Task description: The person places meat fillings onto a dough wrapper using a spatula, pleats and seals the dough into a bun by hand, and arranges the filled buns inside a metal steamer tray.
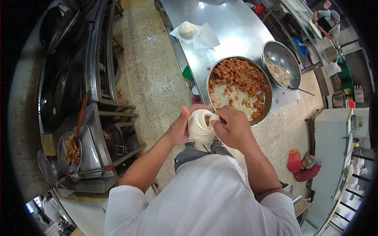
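Observation:
A partly pleated steamed bun (201,126) of white dough rests against the palm of my left hand (183,125), whose fingers curl round its far side. My right hand (232,125) pinches the dough's edge at the right of the bun's opening. A bit of brown filling shows inside that opening. Just beyond my hands, a wide steel pan (268,105) holds reddish-brown minced filling (240,76). Farther off on the steel table, a finished pleated bun (186,30) sits on a square of white paper, with another paper sheet (206,36) beside it.
A steel bowl (281,53) with pale filling and a utensil handle stands right of the pan on the steel table (185,11). Stove equipment, with a strainer of browned food (72,151), lines the left. Red net bags (307,173) lie on the floor. A co-worker (328,24) stands far right.

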The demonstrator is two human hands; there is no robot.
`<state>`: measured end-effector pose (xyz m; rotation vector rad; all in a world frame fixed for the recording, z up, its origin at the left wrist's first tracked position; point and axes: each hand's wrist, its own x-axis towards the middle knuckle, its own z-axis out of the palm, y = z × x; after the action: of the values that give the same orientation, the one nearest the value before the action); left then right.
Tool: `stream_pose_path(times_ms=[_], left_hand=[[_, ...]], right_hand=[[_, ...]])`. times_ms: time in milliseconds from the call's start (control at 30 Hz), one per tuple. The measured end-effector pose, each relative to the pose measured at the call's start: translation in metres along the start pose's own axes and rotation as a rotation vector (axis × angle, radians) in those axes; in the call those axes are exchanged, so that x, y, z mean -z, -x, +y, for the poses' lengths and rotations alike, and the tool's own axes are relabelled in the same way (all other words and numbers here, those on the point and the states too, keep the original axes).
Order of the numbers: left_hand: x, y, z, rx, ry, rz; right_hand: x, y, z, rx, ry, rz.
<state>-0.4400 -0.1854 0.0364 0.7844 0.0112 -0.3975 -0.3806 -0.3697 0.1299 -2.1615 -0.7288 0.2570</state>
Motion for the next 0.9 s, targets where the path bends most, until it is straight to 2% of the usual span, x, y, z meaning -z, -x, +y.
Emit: stream_pose_path(times_ms=[100,167,300,367,467,600,667,700,767,900], left_hand=[[-0.002,0.004,-0.005,0.000,0.129,0.073],[-0.007,0.004,-0.022,0.017,0.527,0.123],[-0.015,0.006,-0.026,-0.070,0.501,0.134],[-0.006,0.003,-0.022,-0.104,0.415,0.027],[0.001,0.002,-0.022,-0.091,0.311,0.008],[0.006,0.004,-0.019,-0.082,0.337,0.028],[0.005,0.006,-0.015,-0.023,0.338,-0.033],[0.005,0.006,-0.015,-0.023,0.337,-0.035],[0.005,0.005,-0.015,-0.061,0.231,0.005],[0.007,0.003,-0.014,-0.078,0.063,0.016]], right_hand=[[-0.008,0.009,0.008,0.020,0.042,0.015],[-0.012,0.012,0.013,-0.012,0.095,-0.076],[-0.006,0.010,0.001,-0.032,0.083,0.020],[-0.003,0.002,-0.008,-0.042,-0.001,0.120],[-0.002,0.000,-0.001,-0.036,-0.030,0.010],[-0.009,0.011,0.011,0.023,0.044,0.007],[-0.003,0.012,0.006,0.019,0.044,-0.025],[-0.001,0.011,0.001,0.020,0.045,-0.023],[0.001,0.008,-0.009,-0.008,-0.033,0.126],[-0.003,0.004,-0.001,0.064,-0.053,0.087]])
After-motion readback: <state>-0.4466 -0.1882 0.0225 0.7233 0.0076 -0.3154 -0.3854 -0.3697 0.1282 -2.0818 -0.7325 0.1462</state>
